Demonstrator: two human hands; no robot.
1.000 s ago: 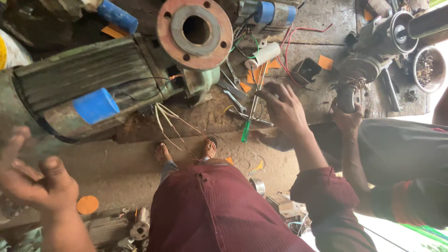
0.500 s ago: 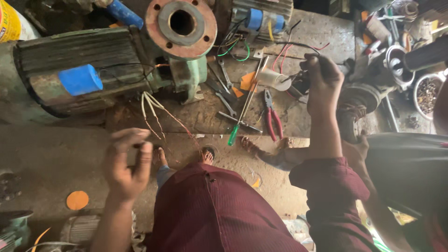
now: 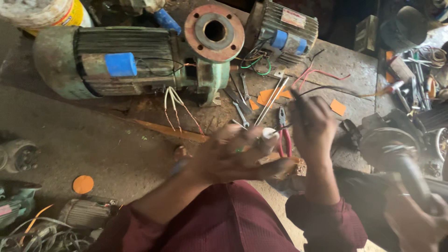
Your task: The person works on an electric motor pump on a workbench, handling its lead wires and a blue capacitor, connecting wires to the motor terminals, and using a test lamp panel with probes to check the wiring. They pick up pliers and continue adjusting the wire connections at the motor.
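Observation:
My left hand (image 3: pixel 233 156) is blurred by motion, low in the middle, with its fingers spread toward my right hand. A small white thing (image 3: pixel 269 133) shows at its fingertips; whether it is held I cannot tell. My right hand (image 3: pixel 312 122) is closed on a thin black wire (image 3: pixel 343 89) that runs off to the upper right. Red-handled pliers (image 3: pixel 283 137) lie on the floor between the hands. Beyond them are wrenches (image 3: pixel 240 100) and bare wire ends (image 3: pixel 175 105) hanging from a big green pump motor (image 3: pixel 126 60).
A smaller finned motor (image 3: pixel 284 30) stands at the back. Orange card scraps (image 3: pixel 337 106) and an orange disc (image 3: pixel 83 184) lie about. Another person's hand (image 3: pixel 410 214) holds a motor part (image 3: pixel 389 144) at right. Small motors (image 3: pixel 18 156) and loose wires sit at left.
My left hand has swung right and up to meet my right hand. My right hand has drawn back toward me with the black wire. The view has shifted.

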